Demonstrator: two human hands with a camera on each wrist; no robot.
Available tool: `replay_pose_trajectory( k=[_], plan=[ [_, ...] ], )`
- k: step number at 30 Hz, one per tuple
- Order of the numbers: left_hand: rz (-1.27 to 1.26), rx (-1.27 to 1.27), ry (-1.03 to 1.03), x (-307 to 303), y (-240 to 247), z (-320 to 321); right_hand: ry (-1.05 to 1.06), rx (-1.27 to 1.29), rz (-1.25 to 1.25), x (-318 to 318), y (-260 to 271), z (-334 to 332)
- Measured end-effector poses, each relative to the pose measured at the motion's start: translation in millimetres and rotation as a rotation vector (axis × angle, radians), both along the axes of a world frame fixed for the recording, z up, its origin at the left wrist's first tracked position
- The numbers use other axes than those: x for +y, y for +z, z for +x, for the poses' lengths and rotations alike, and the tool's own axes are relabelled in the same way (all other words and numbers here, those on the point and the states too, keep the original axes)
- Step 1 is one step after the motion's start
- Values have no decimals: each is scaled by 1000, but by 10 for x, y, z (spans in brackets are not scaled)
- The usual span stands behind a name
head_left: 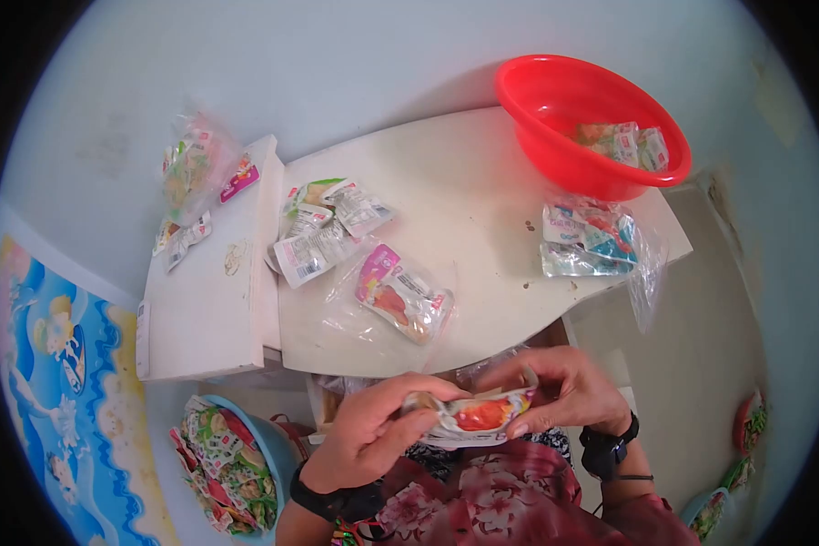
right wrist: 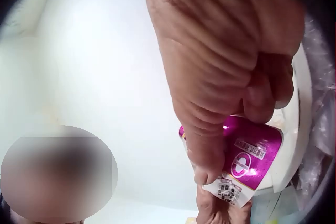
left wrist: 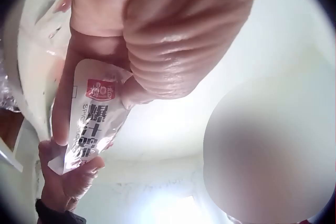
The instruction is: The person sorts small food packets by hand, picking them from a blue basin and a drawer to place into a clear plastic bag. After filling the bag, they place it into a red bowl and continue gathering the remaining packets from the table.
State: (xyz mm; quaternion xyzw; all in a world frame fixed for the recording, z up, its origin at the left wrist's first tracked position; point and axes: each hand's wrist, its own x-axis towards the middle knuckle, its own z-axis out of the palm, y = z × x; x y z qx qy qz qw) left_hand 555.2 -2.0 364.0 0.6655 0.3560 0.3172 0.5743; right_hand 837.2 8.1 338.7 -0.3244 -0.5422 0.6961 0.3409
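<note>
Both hands hold one snack packet [head_left: 482,414] between them, low in front of the table edge. My left hand [head_left: 369,428] grips its left end, thumb on the near face. At the right end, my right hand [head_left: 569,391] pinches the packet between thumb and fingers. The left wrist view shows a white side of the packet [left wrist: 97,113] with dark lettering and a red logo. In the right wrist view, a purple end of the packet [right wrist: 252,153] shows under the fingers. A similar packet [head_left: 400,296] lies in a clear plastic bag on the table.
Several packets [head_left: 323,227] lie piled on the white table [head_left: 455,191]. A red basin [head_left: 555,155] with packets stands at back right, bagged packets [head_left: 591,238] before it. A bagged bundle [head_left: 196,173] sits on the left cabinet [head_left: 205,318]. Below, a blue tub [head_left: 282,455] holds many packets.
</note>
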Motion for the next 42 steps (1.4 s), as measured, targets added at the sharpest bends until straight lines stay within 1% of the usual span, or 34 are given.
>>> replay_pose_trajectory(
  k=[1, 2, 4, 5, 6, 7, 8, 9, 11, 12, 16, 19, 21, 22, 25, 29, 30, 31, 33, 35, 37, 40, 42],
  plan=[
    [-15, 44, -46, 19, -66, 36, 20, 3, 1, -69, -123, 49],
    [30, 33, -64, 39, -161, 92, 3, -41, 38, -114, -183, 129],
    [93, 111, 105, 30, -173, 252, -30, -125, 117, -185, -280, 299],
    [126, 153, 186, 37, -166, 297, -120, -96, 54, -238, -350, 356],
    [431, 312, 292, 99, -282, 282, -210, -64, -9, -300, -428, 403],
    [591, 448, 347, 145, -335, 258, -298, -32, -74, -344, -458, 415],
    [752, 583, 401, 193, -365, 233, -437, -11, -167, -383, -453, 368],
    [914, 717, 455, 239, -395, 229, -527, 37, -197, -369, -459, 327],
    [930, 767, 458, 286, -467, 303, -703, 130, -257, -332, -505, 288],
    [938, 812, 444, 304, -489, 339, -631, 43, -235, -328, -591, 402],
    [904, 892, 434, 355, -640, 361, -610, 39, -251, -269, -532, 295],
    [892, 764, 436, 329, -606, 360, -550, 57, -252, -208, -565, 177],
    [823, 692, 462, 325, -568, 393, -490, 89, -266, -160, -526, 99],
    [790, 654, 477, 327, -542, 423, -446, 74, -264, -129, -589, 74],
    [849, 614, 462, 302, -440, 591, -364, 44, -297, 35, -578, -25],
    [856, 488, 420, 226, -469, 882, -239, 105, -367, 378, -492, -62],
    [846, 459, 419, 207, -469, 950, -96, -79, -254, 495, -445, 37],
    [832, 428, 418, 190, -475, 1000, -21, -93, -175, 590, -416, 37],
    [845, 488, 430, 165, -466, 1029, 133, -120, -23, 726, -392, 23],
    [818, 555, 433, 130, -401, 1012, 231, -237, -64, 832, -305, -3],
    [831, 489, 388, 140, -461, 969, 331, -350, -103, 900, -247, -64],
    [844, 434, 347, 95, -486, 927, 343, -221, 151, 876, -303, -193],
    [832, 422, 329, 70, -511, 902, 297, -114, 61, 806, -316, -268]
  ],
)
